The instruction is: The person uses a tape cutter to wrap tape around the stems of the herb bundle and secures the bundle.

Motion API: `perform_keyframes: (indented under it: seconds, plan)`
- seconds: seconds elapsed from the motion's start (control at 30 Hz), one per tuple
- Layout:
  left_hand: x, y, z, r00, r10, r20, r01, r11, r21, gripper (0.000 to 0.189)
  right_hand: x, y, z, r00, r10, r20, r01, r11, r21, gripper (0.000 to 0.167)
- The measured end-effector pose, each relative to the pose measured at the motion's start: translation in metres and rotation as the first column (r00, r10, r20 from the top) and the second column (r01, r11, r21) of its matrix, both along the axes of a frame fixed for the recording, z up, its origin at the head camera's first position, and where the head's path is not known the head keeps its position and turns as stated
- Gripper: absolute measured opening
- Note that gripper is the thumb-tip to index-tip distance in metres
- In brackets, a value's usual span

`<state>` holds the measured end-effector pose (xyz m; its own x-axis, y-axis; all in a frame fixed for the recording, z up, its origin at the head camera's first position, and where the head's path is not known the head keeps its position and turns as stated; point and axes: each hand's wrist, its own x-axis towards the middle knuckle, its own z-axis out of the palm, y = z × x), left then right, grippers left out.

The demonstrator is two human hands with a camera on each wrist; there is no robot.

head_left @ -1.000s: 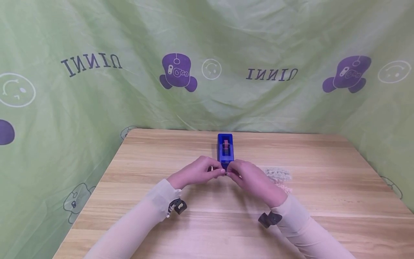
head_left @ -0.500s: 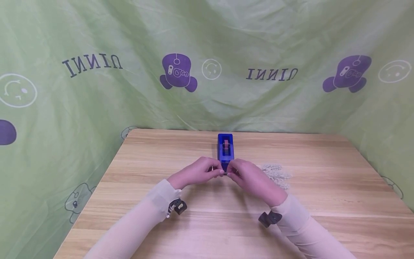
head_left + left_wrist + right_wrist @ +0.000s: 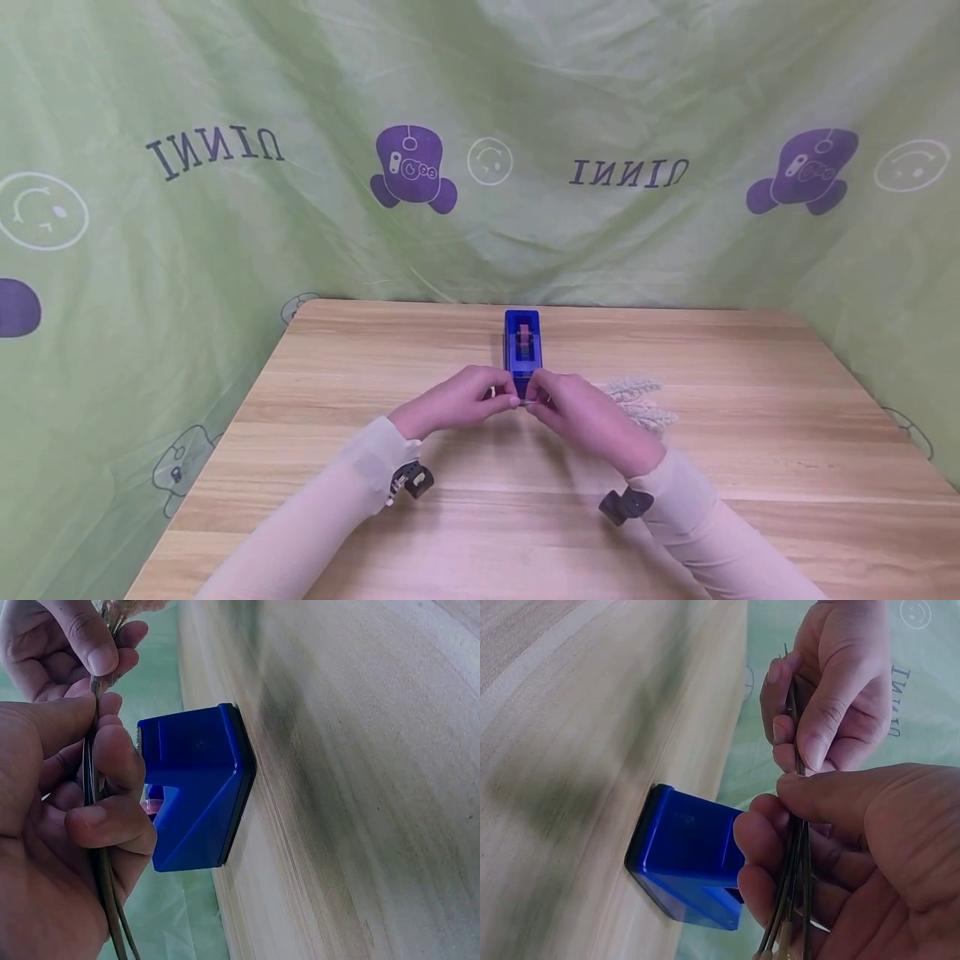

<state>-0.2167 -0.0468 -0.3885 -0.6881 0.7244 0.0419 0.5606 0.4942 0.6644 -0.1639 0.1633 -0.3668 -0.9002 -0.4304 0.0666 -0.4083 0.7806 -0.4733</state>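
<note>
My left hand and right hand meet over the table, in front of a blue tape dispenser. Both pinch one bunch of thin, dark dried flower stems between thumb and fingers. In the left wrist view, the stems run on down across the left palm. Seen from the right wrist, the bunch crosses the right palm, with paler stem parts low in the picture. Fluffy grey and pinkish flower heads stick out beyond the right hand. Where the hands pinch, fingers cover the stems.
The wooden table fills the lower part of the head view. A roll of reddish tape sits in the dispenser, just past the fingertips. Green printed cloth hangs behind the table and at both sides.
The flower heads have turned and shifted behind the right hand, now fanned out more, the upper one nearer the back. Both hands keep nearly the same place; the dispenser has not moved.
</note>
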Motion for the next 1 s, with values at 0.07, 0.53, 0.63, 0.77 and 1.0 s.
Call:
perform_keyframes:
  seconds: [0.07,0.53,0.63,0.77,1.0]
  plan:
    - [0.0002,0.0004,-0.0001,1.0,-0.002,-0.005,0.002,1.0,0.002,0.012,0.0,-0.0003,0.0,1.0,-0.002,-0.001,0.002,1.0,0.0,0.008]
    - [0.0025,-0.0005,0.0016,1.0,-0.006,-0.026,0.007,1.0,0.011,0.011,-0.0008,-0.0026,0.0006,0.999,0.029,0.027,-0.029,1.0,-0.01,0.007]
    - [0.0034,-0.0007,0.0025,1.0,-0.012,-0.027,0.012,1.0,0.016,0.011,-0.0007,-0.0026,0.0,0.999,0.026,0.02,-0.026,1.0,-0.012,0.006]
    - [0.0037,-0.0009,0.0029,0.999,-0.021,-0.033,0.022,0.999,0.024,0.01,-0.0005,-0.003,0.0003,0.999,0.016,0.031,-0.016,1.0,-0.014,0.005]
    - [0.0024,-0.0008,0.0017,0.999,-0.021,-0.034,0.022,0.999,0.023,0.012,-0.0006,-0.0036,-0.0013,1.0,0.007,0.022,-0.007,1.0,0.0,0.009]
